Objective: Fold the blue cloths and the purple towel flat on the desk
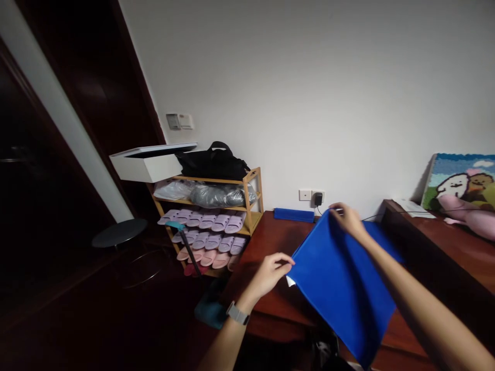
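The left hand has its thumb and fingers pinched together on one corner of a blue cloth, while the right hand, farther forward, has its fingers closed on the cloth's upper edge. The cloth spans between both sets of fingers and drapes down and to the right of them, spreading below the right forearm; whether its far side rests on the tabletop cannot be told. A small white tag shows at the cloth's edge, just below the left fingers. Ahead of the left fingers, against the wall, a folded blue piece lies on the tabletop. A black plug sits in a socket just beyond and left of the right fingers. Well to the left of both hands' fingers stands a wooden rack with lilac slippers and a black bag on top.
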`<state>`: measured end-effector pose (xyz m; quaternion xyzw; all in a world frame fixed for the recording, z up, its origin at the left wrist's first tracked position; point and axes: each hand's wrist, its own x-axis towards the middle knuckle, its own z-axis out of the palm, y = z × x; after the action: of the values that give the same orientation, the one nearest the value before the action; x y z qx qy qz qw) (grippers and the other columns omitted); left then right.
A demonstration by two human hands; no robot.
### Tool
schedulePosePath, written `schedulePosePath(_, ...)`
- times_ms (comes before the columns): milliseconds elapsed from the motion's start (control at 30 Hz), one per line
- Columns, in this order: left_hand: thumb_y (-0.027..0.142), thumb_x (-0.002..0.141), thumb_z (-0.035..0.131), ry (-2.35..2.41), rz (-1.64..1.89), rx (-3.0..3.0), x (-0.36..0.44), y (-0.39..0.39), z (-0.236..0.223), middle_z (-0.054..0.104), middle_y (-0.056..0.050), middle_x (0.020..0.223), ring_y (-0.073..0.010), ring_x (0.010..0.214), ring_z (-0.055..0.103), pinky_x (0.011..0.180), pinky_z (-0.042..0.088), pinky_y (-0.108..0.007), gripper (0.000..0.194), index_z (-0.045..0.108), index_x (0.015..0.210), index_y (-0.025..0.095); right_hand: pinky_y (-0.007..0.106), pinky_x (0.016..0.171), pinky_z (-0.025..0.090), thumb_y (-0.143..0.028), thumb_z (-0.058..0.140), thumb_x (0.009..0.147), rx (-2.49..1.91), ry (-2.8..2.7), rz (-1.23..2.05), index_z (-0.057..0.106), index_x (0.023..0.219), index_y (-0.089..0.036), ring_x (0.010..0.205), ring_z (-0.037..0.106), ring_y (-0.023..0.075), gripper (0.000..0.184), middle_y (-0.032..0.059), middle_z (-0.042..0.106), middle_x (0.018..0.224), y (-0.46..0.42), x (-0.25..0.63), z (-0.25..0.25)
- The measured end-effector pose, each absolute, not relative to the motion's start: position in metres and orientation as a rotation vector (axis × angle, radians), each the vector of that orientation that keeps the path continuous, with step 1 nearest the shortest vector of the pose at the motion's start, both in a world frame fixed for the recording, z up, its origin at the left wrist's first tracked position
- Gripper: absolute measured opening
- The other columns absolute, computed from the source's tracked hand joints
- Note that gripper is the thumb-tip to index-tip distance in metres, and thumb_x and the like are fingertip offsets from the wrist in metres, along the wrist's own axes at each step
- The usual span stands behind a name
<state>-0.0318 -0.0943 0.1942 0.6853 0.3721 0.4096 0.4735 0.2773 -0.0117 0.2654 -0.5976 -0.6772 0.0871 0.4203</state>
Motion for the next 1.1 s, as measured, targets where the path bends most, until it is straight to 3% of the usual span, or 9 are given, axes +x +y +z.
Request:
schedulePosePath(133, 0.049, 0.068, 0.074, 1.239, 0.954, 1.499, -0.069, -0.065, 0.090, 0.073, -0.005, 0.080, -0.0231, 0.077, 0.068, 0.062, 0.055, -0.032, 0.036, 0.073, 0.082, 0.017, 0.035, 0.099, 0.052, -0.023, 0.055, 0.092, -1.414, -1.909, 0.374, 0.071, 0.108, -0.018, 0.107, 0.070, 0.0211, 0.023, 0.0108, 0.075, 0.115, 0.033, 0.187, 0.190)
schedulePosePath(233, 0.047, 0.066, 0.068, 1.404, 0.904, 1.510, -0.095, -0.055, 0.041, 0.070, -0.002, 0.069, -0.0208, 0.066, 0.066, 0.058, 0.052, -0.030, 0.031, 0.070, 0.076, 0.018, 0.033, 0.101, 0.051, -0.021, 0.051, 0.093, -1.370, -2.035, 0.464, 0.072, 0.112, -0.021, 0.114, 0.068, 0.0202, 0.028, 0.0073, 0.073, 0.122, 0.013, 0.156, 0.128)
schedulePosePath(333, 0.038, 0.067, 0.062, 1.493, 0.822, 1.578, -0.110, -0.049, 0.030, 0.067, 0.001, 0.063, -0.0181, 0.057, 0.064, 0.054, 0.047, -0.027, 0.022, 0.067, 0.077, 0.019, 0.043, 0.113, 0.042, -0.028, 0.042, 0.098, -1.499, -2.059, 0.436, 0.072, 0.120, -0.021, 0.127, 0.060, 0.0265, 0.038, 0.0106, 0.068, 0.132, -0.035, 0.171, 0.066)
schedulePosePath(433, 0.031, 0.070, 0.059, 1.533, 0.668, 1.696, -0.116, -0.047, 0.038, 0.064, 0.005, 0.057, -0.0162, 0.052, 0.062, 0.054, 0.043, -0.025, 0.015, 0.065, 0.078, 0.021, 0.057, 0.123, 0.022, -0.046, 0.038, 0.101, -1.933, -1.942, 0.205, 0.060, 0.142, -0.024, 0.148, 0.036, 0.0349, 0.052, 0.0077, 0.049, 0.155, -0.084, 0.205, 0.015)
schedulePosePath(500, 0.027, 0.071, 0.059, 1.539, 0.566, 1.751, -0.117, -0.047, 0.044, 0.061, 0.006, 0.055, -0.0156, 0.051, 0.060, 0.054, 0.041, -0.025, 0.011, 0.065, 0.077, 0.021, 0.058, 0.124, 0.018, -0.053, 0.035, 0.100, -2.080, -1.897, 0.136, 0.048, 0.152, -0.027, 0.153, 0.022, 0.0351, 0.060, 0.0040, 0.036, 0.163, -0.104, 0.224, -0.007)
schedulePosePath(600, 0.021, 0.073, 0.057, 1.576, 0.489, 1.818, -0.120, -0.051, 0.050, 0.061, 0.006, 0.056, -0.0158, 0.057, 0.062, 0.057, 0.038, -0.024, 0.007, 0.064, 0.075, 0.022, 0.055, 0.126, 0.017, -0.055, 0.030, 0.101, -2.107, -1.928, 0.115, 0.037, 0.158, -0.030, 0.155, 0.017, 0.0299, 0.063, 0.0002, 0.029, 0.166, -0.116, 0.239, -0.019)
schedulePosePath(867, 0.016, 0.084, 0.057, 1.799, 0.224, 2.223, -0.108, -0.056, 0.078, 0.071, 0.000, 0.086, -0.0201, 0.082, 0.068, 0.068, 0.040, -0.027, 0.016, 0.068, 0.089, 0.026, 0.050, 0.127, 0.017, -0.054, 0.021, 0.101, -2.184, -1.930, 0.203, 0.025, 0.162, -0.019, 0.155, 0.016, 0.0262, 0.070, 0.0020, 0.022, 0.167, -0.123, 0.256, -0.022)
schedulePosePath(1000, 0.026, 0.097, 0.050, 1.708, 0.433, 2.455, -0.049, -0.038, 0.087, 0.071, -0.007, 0.108, -0.0240, 0.104, 0.066, 0.088, 0.048, -0.033, 0.023, 0.070, 0.108, 0.025, 0.053, 0.126, 0.015, -0.055, 0.023, 0.100, -2.233, -1.929, 0.237, 0.029, 0.161, -0.021, 0.155, 0.017, 0.0278, 0.070, 0.0005, 0.025, 0.166, -0.123, 0.258, -0.019)
schedulePosePath(1100, 0.039, 0.100, 0.052, 1.486, 0.494, 2.584, -0.004, -0.022, 0.075, 0.064, -0.010, 0.137, -0.0280, 0.128, 0.057, 0.108, 0.042, -0.042, 0.036, 0.065, 0.131, 0.027, 0.055, 0.126, 0.015, -0.053, 0.021, 0.101, -2.237, -1.912, 0.170, 0.036, 0.159, -0.021, 0.154, 0.023, 0.0291, 0.068, 0.0028, 0.034, 0.163, -0.102, 0.265, -0.004)
